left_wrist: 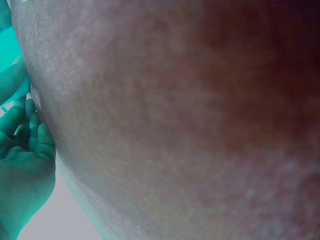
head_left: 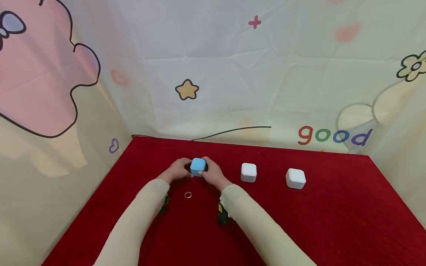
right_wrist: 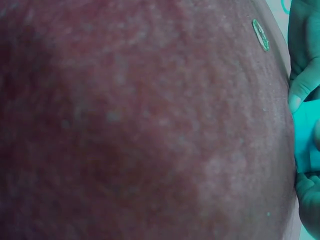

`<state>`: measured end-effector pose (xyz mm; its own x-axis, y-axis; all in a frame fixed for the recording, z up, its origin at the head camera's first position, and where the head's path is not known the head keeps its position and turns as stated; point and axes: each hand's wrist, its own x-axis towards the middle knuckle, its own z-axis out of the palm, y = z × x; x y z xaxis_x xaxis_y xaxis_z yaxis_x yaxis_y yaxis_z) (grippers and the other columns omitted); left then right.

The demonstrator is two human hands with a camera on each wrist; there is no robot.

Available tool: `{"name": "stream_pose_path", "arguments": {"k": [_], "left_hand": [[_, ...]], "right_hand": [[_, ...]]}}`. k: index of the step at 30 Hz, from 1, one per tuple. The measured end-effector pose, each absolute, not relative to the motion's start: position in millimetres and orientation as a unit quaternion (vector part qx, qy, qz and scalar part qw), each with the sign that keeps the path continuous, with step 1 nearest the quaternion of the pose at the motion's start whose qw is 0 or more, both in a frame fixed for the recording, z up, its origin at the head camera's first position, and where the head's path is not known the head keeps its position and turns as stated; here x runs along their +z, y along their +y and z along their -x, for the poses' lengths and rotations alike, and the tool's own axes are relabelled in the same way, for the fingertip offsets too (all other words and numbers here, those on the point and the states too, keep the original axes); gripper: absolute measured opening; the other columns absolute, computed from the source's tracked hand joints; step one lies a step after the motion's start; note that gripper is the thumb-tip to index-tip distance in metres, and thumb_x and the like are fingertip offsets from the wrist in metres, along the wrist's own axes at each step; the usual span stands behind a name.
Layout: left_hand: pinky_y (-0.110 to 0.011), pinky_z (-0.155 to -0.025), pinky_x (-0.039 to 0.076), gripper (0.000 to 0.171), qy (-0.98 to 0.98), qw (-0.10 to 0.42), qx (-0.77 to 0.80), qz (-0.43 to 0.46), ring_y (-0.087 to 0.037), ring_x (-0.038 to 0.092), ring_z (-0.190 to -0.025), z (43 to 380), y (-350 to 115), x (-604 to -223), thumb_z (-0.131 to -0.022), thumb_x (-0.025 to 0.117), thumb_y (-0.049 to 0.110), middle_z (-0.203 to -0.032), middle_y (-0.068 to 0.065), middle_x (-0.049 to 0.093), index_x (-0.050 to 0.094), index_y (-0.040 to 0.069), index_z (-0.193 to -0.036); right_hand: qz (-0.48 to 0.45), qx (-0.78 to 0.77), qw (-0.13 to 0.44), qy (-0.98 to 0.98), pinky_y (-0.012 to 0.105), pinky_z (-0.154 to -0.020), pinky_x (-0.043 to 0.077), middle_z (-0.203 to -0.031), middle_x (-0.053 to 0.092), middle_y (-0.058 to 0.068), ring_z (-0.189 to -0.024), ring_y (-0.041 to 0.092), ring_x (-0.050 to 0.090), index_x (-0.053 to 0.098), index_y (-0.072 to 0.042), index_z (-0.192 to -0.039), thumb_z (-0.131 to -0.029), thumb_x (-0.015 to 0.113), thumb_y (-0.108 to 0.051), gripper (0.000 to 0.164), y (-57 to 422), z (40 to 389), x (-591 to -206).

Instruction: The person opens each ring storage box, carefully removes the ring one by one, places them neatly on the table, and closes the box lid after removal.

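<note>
In the head view, a light blue rounded cube (head_left: 198, 165) sits between my two hands near the back of the red cloth. My right hand (head_left: 214, 174) grips its right side, thumb on the front and fingers toward the back. From the left, my left hand (head_left: 177, 170) holds it with thumb and fingers curled around that side. The right wrist view catches part of the cube (right_wrist: 303, 137) at its edge, with a thumb (right_wrist: 301, 90) against it. Cloth fills most of both wrist views.
A thin small ring (head_left: 188, 195) lies on the red cloth (head_left: 332, 214) just in front of the hands. Two white rounded cubes, one nearer (head_left: 249, 172) and one farther right (head_left: 295, 178), stand to the right. Behind hangs a printed curtain (head_left: 226, 88).
</note>
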<state>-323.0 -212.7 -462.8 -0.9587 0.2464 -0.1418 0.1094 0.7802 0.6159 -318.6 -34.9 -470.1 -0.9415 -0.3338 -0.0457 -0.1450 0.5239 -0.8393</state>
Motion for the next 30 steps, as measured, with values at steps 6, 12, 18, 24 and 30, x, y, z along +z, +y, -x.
{"name": "stream_pose_path", "arguments": {"k": [6,12,18,24,30], "left_hand": [[-0.054,-0.12,0.039,0.059,0.933,0.112,0.329,-0.092,-0.041,0.047,-0.141,326,-212,-462,-0.09,0.072,0.007,-0.151,-0.025,0.052,0.052,-0.006,-0.144],[-0.054,-0.121,0.038,0.061,0.933,0.112,0.327,-0.095,-0.041,0.046,-0.142,330,-212,-462,-0.091,0.071,0.008,-0.152,-0.025,0.05,0.049,-0.006,-0.147],[-0.055,-0.121,0.037,0.061,0.931,0.111,0.334,-0.094,-0.042,0.046,-0.142,330,-213,-462,-0.09,0.072,0.007,-0.151,-0.026,0.051,0.05,-0.007,-0.146],[-0.055,-0.12,0.038,0.06,0.928,0.106,0.343,-0.099,-0.042,0.047,-0.141,328,-215,-464,-0.089,0.074,0.008,-0.149,-0.026,0.053,0.053,-0.007,-0.143],[-0.055,-0.119,0.039,0.066,0.925,0.12,0.348,-0.093,-0.044,0.044,-0.143,325,-218,-463,-0.089,0.074,0.008,-0.153,-0.027,0.049,0.048,-0.006,-0.148]], "right_hand": [[0.129,-0.495,0.121,0.851,0.054,-0.115,0.044,-0.148,0.054,0.023,-0.133,0.04,0.052,0.048,-0.002,-0.147,-0.094,0.07,-0.005,0.057,-27,324,-465],[0.12,-0.523,0.129,0.834,0.052,-0.117,0.043,-0.151,0.052,0.024,-0.136,0.039,0.051,0.046,0.0,-0.148,-0.093,0.071,-0.001,0.061,-25,328,-462],[0.12,-0.523,0.125,0.835,0.051,-0.117,0.043,-0.152,0.051,0.023,-0.138,0.039,0.051,0.044,0.001,-0.15,-0.093,0.071,-0.001,0.063,-25,324,-462],[0.129,-0.507,0.119,0.844,0.05,-0.117,0.044,-0.152,0.052,0.023,-0.138,0.038,0.052,0.043,0.0,-0.152,-0.093,0.072,-0.004,0.067,-25,321,-463],[0.129,-0.501,0.127,0.846,0.051,-0.12,0.041,-0.157,0.047,0.023,-0.142,0.039,0.048,0.035,-0.001,-0.157,-0.093,0.074,-0.009,0.075,-26,317,-461]]}}
